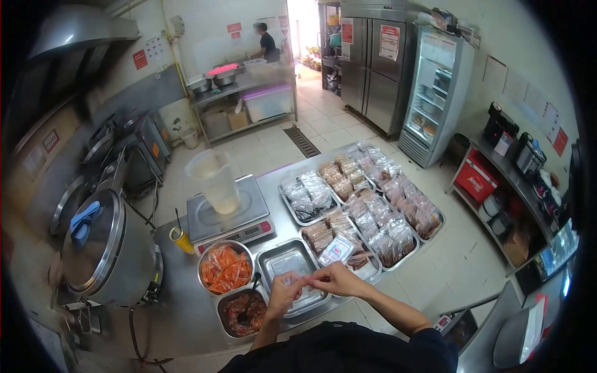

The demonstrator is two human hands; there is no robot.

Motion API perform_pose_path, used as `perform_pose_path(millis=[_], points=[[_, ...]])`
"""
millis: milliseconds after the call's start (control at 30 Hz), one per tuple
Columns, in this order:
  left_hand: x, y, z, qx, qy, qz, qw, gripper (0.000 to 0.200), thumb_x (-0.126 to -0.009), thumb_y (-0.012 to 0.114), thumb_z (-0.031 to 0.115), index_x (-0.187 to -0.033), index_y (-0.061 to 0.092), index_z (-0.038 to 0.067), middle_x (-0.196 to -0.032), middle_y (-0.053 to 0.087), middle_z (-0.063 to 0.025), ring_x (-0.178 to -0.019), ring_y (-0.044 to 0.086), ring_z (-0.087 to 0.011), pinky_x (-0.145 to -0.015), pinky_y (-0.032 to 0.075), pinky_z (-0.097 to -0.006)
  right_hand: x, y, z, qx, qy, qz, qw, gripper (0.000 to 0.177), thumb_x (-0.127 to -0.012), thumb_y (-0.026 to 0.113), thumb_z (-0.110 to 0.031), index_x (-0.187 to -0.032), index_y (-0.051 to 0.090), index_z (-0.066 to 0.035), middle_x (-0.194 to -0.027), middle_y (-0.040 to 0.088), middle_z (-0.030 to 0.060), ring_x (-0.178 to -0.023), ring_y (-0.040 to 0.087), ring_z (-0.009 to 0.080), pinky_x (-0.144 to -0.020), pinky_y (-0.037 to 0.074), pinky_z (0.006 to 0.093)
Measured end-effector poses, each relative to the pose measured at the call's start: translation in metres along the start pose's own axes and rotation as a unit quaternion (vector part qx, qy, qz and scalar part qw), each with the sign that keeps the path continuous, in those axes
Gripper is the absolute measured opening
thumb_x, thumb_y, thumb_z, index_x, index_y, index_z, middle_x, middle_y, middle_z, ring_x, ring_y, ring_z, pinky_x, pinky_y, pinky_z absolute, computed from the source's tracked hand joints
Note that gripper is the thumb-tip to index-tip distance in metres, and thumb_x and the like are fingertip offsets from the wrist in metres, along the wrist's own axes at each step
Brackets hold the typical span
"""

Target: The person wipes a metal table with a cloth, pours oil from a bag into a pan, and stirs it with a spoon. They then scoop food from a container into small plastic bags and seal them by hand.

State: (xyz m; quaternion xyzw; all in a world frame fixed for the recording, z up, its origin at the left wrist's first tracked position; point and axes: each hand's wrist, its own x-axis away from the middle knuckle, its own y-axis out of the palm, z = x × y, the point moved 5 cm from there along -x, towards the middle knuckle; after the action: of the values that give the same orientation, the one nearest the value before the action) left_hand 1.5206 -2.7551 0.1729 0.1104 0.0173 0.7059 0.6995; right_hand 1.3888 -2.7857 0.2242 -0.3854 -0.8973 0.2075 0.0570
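Note:
Over the near side of an empty metal tray (280, 256), my left hand (285, 293) and my right hand (336, 280) meet at the fingertips. Both are closed in a pinch; a bit of clear plastic seems to show between them, too small to make out surely. Left of the tray stands a bowl of bagged orange food (224, 268). Below that bowl is a tray of reddish chopped food (244, 313) with a black-handled utensil in it. A white and blue packet (336, 250) lies on a tray of bagged brown food (318, 237), just beyond my right hand.
More trays of bagged food (380, 225) fill the table's right part. A plastic jug (214, 183) stands on a scale (252, 231), near a yellow can (181, 239). A large lidded pot (118, 261) is at left. Another person (268, 45) stands at the back counter.

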Motion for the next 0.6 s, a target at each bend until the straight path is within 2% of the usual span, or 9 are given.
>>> perform_pose_path(millis=[33, 67, 100, 200, 267, 300, 367, 433, 600], points=[[0.002, 0.001, 0.000, -0.014, -0.009, -0.013, 1.000, 0.024, -0.079, 0.062, 0.022, -0.064, 0.054, 0.005, -0.049, 0.045, 0.0026, -0.042, 0.038, -0.0028, -0.038, 0.028, -0.0172, 0.000, 0.002, 0.002, -0.002, 0.010, -0.011, 1.000, 0.016, -0.075, 0.060, -0.014, -0.076, 0.058, 0.001, -0.056, 0.055, 0.0102, -0.050, 0.048, 0.0113, -0.049, 0.040, 0.0254], [0.002, 0.004, 0.004, -0.012, 0.006, -0.038, 0.999, 0.023, -0.080, 0.060, 0.021, -0.066, 0.055, 0.003, -0.050, 0.045, 0.0034, -0.042, 0.038, -0.0031, -0.040, 0.028, -0.0174, -0.001, 0.003, 0.004, 0.037, -0.006, -0.015, 0.999, 0.014, -0.076, 0.055, -0.013, -0.078, 0.057, 0.001, -0.057, 0.055, 0.0130, -0.050, 0.052, 0.0180, -0.050, 0.041, 0.0298], [0.002, 0.004, 0.005, -0.013, 0.009, -0.038, 0.999, 0.023, -0.080, 0.060, 0.021, -0.066, 0.055, 0.003, -0.050, 0.045, 0.0034, -0.042, 0.038, -0.0031, -0.040, 0.028, -0.0174, -0.001, 0.003, 0.003, 0.038, -0.008, -0.014, 0.999, 0.014, -0.076, 0.055, -0.013, -0.078, 0.057, 0.001, -0.057, 0.055, 0.0130, -0.050, 0.052, 0.0180, -0.050, 0.041, 0.0298], [0.003, 0.003, 0.011, -0.108, 0.047, -0.067, 0.991, 0.021, -0.081, 0.058, 0.019, -0.070, 0.056, 0.002, -0.049, 0.045, 0.0029, -0.043, 0.039, -0.0043, -0.041, 0.031, -0.0200, 0.000, 0.009, 0.004, 0.103, -0.014, -0.013, 0.994, 0.019, -0.078, 0.051, -0.019, -0.076, 0.055, 0.000, -0.060, 0.054, 0.0193, -0.059, 0.055, 0.0359, -0.054, 0.043, 0.0394], [0.008, 0.003, 0.018, -0.225, 0.076, -0.063, 0.969, 0.019, -0.080, 0.056, 0.017, -0.071, 0.056, 0.000, -0.047, 0.045, -0.0045, -0.044, 0.042, -0.0070, -0.043, 0.034, -0.0246, 0.000, 0.016, 0.004, 0.136, -0.052, 0.017, 0.989, 0.019, -0.078, 0.051, -0.018, -0.073, 0.054, 0.000, -0.057, 0.053, 0.0183, -0.055, 0.053, 0.0350, -0.051, 0.041, 0.0391], [0.008, 0.004, 0.020, -0.225, 0.080, -0.062, 0.969, 0.019, -0.080, 0.056, 0.017, -0.071, 0.056, 0.000, -0.047, 0.045, -0.0045, -0.044, 0.042, -0.0070, -0.043, 0.034, -0.0246, 0.000, 0.017, 0.001, 0.167, -0.089, 0.047, 0.981, 0.019, -0.078, 0.052, -0.018, -0.071, 0.053, 0.000, -0.055, 0.051, 0.0173, -0.051, 0.052, 0.0341, -0.048, 0.040, 0.0389], [0.012, 0.003, 0.038, -0.316, 0.243, 0.007, 0.917, 0.019, -0.078, 0.056, 0.016, -0.069, 0.054, -0.002, -0.049, 0.042, -0.0120, -0.045, 0.043, -0.0093, -0.045, 0.036, -0.0282, -0.003, 0.021, 0.003, 0.225, -0.092, 0.076, 0.967, 0.019, -0.077, 0.054, -0.019, -0.069, 0.053, -0.002, -0.053, 0.050, 0.0156, -0.051, 0.051, 0.0345, -0.048, 0.040, 0.0387], [0.008, -0.002, 0.038, -0.335, 0.223, 0.023, 0.915, 0.019, -0.077, 0.055, 0.015, -0.068, 0.054, -0.002, -0.050, 0.040, -0.0137, -0.045, 0.042, -0.0101, -0.045, 0.035, -0.0285, -0.007, 0.021, 0.007, 0.213, -0.078, 0.137, 0.964, 0.022, -0.076, 0.056, -0.024, -0.066, 0.053, -0.004, -0.052, 0.052, 0.0151, -0.050, 0.053, 0.0332, -0.047, 0.041, 0.0402], [0.007, -0.013, 0.037, -0.329, 0.204, 0.006, 0.922, 0.021, -0.078, 0.054, 0.017, -0.069, 0.053, -0.002, -0.050, 0.038, -0.0121, -0.046, 0.037, -0.0102, -0.046, 0.034, -0.0273, -0.005, 0.018, -0.011, 0.194, -0.106, 0.148, 0.964, 0.019, -0.075, 0.056, -0.021, -0.068, 0.052, -0.004, -0.055, 0.053, 0.0150, -0.051, 0.054, 0.0324, -0.047, 0.042, 0.0390]])
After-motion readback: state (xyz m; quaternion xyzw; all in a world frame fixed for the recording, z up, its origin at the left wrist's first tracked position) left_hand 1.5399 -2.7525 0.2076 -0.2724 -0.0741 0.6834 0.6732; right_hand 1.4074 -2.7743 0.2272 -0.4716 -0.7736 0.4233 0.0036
